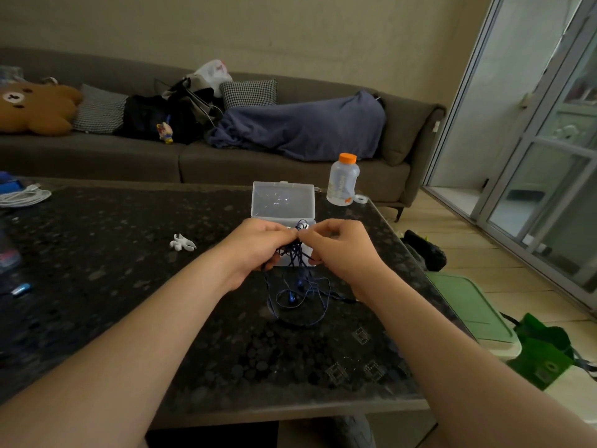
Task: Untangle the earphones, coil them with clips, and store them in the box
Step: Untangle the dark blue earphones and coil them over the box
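Observation:
A tangle of dark blue earphones (300,286) hangs between both hands over the dark speckled table (129,286). My left hand (258,244) and my right hand (336,247) each pinch the cord near the top, fingertips almost touching. Loops and an earbud trail down onto the table below the hands. Just behind the hands stands a clear plastic box (283,202) with its lid up; its base is partly hidden by my fingers. Several white clips (182,243) lie on the table to the left of the hands.
A plastic bottle with an orange cap (343,181) and a tape roll (360,198) stand at the table's far right corner. White cables (24,195) lie far left. A sofa with cushions and a blanket runs behind. Green bags and a bin sit on the floor to the right.

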`<state>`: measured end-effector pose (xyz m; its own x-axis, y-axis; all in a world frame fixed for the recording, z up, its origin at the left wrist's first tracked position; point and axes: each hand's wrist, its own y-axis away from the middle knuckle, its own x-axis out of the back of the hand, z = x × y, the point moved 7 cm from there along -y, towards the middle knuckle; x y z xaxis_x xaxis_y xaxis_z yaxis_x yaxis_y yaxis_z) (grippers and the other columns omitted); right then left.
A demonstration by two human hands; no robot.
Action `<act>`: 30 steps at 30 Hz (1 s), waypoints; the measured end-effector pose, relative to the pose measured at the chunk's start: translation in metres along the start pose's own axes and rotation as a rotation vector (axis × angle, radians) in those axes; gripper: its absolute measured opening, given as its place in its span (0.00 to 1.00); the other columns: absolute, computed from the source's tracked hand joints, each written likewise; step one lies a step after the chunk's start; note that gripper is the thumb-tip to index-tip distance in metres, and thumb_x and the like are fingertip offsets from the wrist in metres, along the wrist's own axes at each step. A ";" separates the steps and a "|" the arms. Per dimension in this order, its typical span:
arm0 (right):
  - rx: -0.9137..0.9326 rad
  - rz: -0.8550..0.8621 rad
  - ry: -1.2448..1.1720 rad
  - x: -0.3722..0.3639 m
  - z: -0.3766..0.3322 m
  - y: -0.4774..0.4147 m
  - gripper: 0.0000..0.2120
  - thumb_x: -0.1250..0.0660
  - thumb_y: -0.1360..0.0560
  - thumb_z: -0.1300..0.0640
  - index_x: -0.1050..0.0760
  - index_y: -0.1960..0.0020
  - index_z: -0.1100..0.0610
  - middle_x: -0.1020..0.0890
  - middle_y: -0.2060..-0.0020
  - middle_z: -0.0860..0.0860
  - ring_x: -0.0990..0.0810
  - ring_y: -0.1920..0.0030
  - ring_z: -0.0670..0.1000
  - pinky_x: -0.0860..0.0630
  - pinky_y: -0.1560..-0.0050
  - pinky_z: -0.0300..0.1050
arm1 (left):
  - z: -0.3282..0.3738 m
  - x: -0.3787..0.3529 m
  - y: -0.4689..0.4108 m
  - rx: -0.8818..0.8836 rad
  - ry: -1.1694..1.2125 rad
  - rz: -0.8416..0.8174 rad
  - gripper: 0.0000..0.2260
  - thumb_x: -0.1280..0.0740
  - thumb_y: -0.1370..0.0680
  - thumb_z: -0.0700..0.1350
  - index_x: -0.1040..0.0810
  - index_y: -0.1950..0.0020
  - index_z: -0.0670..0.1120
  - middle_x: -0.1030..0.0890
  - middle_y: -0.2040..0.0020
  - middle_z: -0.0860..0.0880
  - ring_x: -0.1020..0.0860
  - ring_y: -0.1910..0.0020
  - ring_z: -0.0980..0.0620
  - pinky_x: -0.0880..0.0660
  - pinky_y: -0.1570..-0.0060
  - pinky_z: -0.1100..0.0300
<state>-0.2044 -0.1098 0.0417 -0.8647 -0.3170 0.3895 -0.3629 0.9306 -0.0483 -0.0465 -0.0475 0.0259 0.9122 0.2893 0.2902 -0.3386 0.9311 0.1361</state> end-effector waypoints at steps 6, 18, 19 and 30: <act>-0.080 0.031 -0.045 0.006 0.007 -0.003 0.10 0.30 0.17 0.52 0.16 0.53 0.56 0.13 0.57 0.54 0.14 0.52 0.54 0.17 0.54 0.45 | 0.006 -0.001 0.002 -0.095 -0.128 -0.015 0.09 0.33 0.14 0.47 0.12 0.45 0.49 0.13 0.51 0.50 0.18 0.50 0.53 0.26 0.55 0.60; 0.043 -0.016 0.116 0.002 0.000 0.002 0.10 0.21 0.25 0.44 0.12 0.55 0.51 0.16 0.69 0.43 0.19 0.68 0.39 0.26 0.69 0.32 | 0.017 -0.003 0.008 -0.285 -0.330 0.010 0.08 0.33 0.14 0.48 0.14 0.43 0.51 0.16 0.48 0.55 0.20 0.47 0.58 0.28 0.53 0.65; 0.037 -0.013 0.127 0.002 0.001 0.001 0.08 0.22 0.24 0.46 0.12 0.55 0.50 0.15 0.66 0.44 0.17 0.64 0.41 0.24 0.66 0.33 | 0.018 -0.004 0.008 -0.297 -0.361 0.003 0.08 0.34 0.14 0.48 0.14 0.42 0.52 0.16 0.47 0.56 0.20 0.47 0.59 0.28 0.52 0.65; -0.351 0.164 -0.403 0.017 0.027 -0.006 0.07 0.36 0.16 0.56 0.22 0.46 0.59 0.14 0.54 0.56 0.14 0.53 0.54 0.17 0.54 0.48 | 0.015 0.008 0.006 -0.242 -0.218 0.034 0.08 0.36 0.14 0.40 0.20 0.41 0.51 0.15 0.46 0.49 0.14 0.52 0.49 0.16 0.47 0.53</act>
<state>-0.2258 -0.1261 0.0232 -0.9895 -0.1436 0.0166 -0.1346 0.9569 0.2573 -0.0442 -0.0428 0.0430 0.8219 0.2907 0.4899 -0.2791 0.9552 -0.0986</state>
